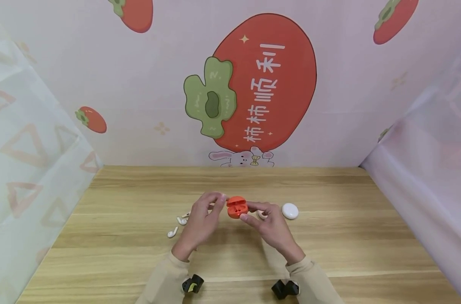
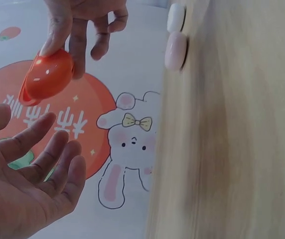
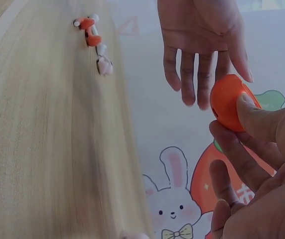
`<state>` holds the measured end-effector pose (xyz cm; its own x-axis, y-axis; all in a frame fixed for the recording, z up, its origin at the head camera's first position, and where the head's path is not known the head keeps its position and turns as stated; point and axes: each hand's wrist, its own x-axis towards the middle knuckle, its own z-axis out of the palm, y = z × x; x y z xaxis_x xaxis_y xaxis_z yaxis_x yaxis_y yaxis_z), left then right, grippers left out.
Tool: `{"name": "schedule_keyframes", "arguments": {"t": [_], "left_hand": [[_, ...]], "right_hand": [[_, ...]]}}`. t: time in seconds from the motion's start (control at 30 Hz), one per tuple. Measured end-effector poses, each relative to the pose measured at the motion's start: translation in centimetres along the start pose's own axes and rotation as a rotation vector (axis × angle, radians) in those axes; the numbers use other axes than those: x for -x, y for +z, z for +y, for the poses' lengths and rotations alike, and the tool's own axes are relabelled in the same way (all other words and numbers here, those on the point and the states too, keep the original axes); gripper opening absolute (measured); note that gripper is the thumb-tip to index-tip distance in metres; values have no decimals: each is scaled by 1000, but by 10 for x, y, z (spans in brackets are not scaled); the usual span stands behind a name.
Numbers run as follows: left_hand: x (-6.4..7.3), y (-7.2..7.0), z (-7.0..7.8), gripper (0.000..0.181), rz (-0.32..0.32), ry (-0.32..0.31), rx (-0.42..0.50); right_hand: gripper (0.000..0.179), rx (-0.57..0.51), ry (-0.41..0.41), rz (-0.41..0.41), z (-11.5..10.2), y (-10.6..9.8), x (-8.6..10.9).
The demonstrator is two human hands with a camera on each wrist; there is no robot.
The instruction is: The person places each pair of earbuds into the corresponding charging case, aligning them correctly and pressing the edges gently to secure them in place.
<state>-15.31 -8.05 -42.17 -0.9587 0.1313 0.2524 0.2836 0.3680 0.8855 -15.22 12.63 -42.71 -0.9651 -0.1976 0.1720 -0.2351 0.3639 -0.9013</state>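
Observation:
My right hand (image 1: 273, 226) pinches an orange earbud case (image 1: 237, 211) between thumb and fingers, held up over the table. Its lid is raised and the orange wells inside face me in the head view. In the left wrist view, the rounded outside of the case (image 2: 53, 74) shows below the right thumb. Beside the case on its left, my left hand (image 1: 201, 221) has its fingers loosely extended and holds nothing. A gap shows between the left fingers (image 2: 43, 154) and the case in the left wrist view.
White earbuds (image 1: 173, 232) lie left of my left hand, with orange earbuds (image 3: 93, 40) and a pink earbud (image 3: 104, 65) near them. A white round case (image 1: 290, 210) stands to the right; a pink case (image 2: 176, 51) sits beside it, partly behind my right hand in the head view.

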Motion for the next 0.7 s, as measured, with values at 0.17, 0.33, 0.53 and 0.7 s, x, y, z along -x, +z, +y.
{"name": "schedule_keyframes", "arguments": {"t": [0.17, 0.33, 0.53, 0.7], "left_hand": [[-1, -12, -1, 34, 27, 11, -31], [-2, -27, -4, 28, 36, 21, -74], [-3, -40, -7, 27, 27, 63, -168], [-2, -49, -10, 24, -11, 100, -265]], "right_hand": [[27, 3, 13, 5, -1, -3, 0], [29, -9, 21, 15, 0, -6, 1], [29, -5, 11, 29, 0, -11, 0], [28, -2, -2, 34, 0, -13, -2]]}}
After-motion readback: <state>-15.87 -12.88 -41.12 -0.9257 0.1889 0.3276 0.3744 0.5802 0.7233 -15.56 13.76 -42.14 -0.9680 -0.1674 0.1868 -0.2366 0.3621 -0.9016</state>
